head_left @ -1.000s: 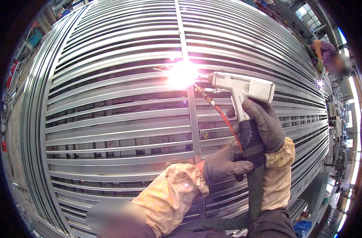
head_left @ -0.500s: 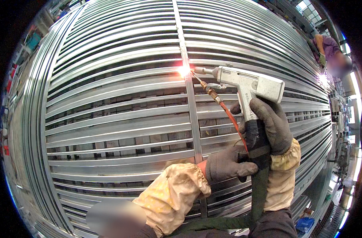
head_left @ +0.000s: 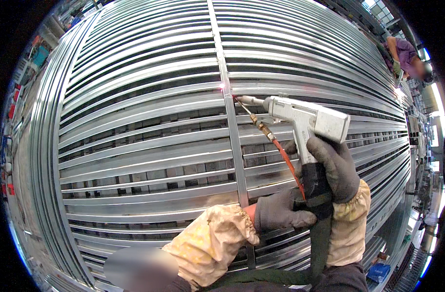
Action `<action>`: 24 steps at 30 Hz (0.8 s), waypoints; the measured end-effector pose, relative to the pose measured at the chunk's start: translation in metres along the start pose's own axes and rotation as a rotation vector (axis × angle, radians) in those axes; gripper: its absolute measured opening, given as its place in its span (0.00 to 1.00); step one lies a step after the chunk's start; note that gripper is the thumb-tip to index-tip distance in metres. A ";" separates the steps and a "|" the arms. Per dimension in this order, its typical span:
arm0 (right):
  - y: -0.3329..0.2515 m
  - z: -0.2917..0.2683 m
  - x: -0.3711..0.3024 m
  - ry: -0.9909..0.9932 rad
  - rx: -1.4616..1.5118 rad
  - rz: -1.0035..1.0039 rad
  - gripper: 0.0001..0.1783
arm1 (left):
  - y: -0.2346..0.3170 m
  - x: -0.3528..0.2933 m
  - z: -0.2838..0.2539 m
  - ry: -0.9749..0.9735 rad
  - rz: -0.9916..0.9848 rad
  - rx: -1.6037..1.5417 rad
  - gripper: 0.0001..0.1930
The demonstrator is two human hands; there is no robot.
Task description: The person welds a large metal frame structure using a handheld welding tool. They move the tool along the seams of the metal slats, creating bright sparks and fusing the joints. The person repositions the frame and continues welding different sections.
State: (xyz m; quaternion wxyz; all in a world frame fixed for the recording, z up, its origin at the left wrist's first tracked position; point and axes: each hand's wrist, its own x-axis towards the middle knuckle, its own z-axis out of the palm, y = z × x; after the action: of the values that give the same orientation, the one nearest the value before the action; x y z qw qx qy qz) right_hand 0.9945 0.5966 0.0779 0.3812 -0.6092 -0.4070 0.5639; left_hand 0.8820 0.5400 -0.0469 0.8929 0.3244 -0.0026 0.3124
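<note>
A silver-grey welding gun (head_left: 307, 117) points left, its nozzle beside the metal crossbar (head_left: 230, 121). My right hand (head_left: 335, 165), in a grey glove, is closed around the handle. My left hand (head_left: 283, 212), gloved alike, is closed on the black-wrapped lower end of the handle; part of its grip is hidden behind it. A brass-fitted wire guide with a red hose (head_left: 286, 160) runs from near the nozzle down towards my left hand. On the crossbar, a small pinkish glow (head_left: 222, 86) shows just beyond the tip.
Long parallel metal bars (head_left: 149, 155) form a wide grating under my hands, with side rails (head_left: 49, 160) at left. A dark sleeved cable (head_left: 320, 248) hangs from the handle across my forearms. At far right a co-worker (head_left: 405, 53) leans over the grating near another bright spot.
The large bright flare at the crossbar has shrunk to a faint glow. Both the gun and my right hand have shifted slightly nearer to me. The co-worker's bright spot looks smaller too.
</note>
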 end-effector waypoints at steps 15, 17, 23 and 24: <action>0.004 0.009 -0.017 0.045 0.031 0.018 0.24 | -0.003 -0.031 0.028 -0.021 -0.013 0.104 0.34; -0.002 0.014 -0.022 0.076 0.069 0.063 0.24 | -0.004 -0.031 0.023 -0.041 -0.013 0.217 0.34; -0.003 0.018 -0.015 -0.005 0.085 0.051 0.24 | 0.003 -0.030 0.017 -0.043 -0.080 0.232 0.33; -0.005 0.018 -0.014 -0.038 0.075 0.053 0.24 | 0.006 -0.029 0.018 -0.028 -0.066 0.170 0.32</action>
State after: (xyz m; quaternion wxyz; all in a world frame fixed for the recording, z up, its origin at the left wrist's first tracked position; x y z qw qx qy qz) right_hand 0.9761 0.5862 0.0866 0.3811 -0.5942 -0.3763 0.6001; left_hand 0.8584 0.5169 -0.0348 0.8717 0.4034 0.0222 0.2774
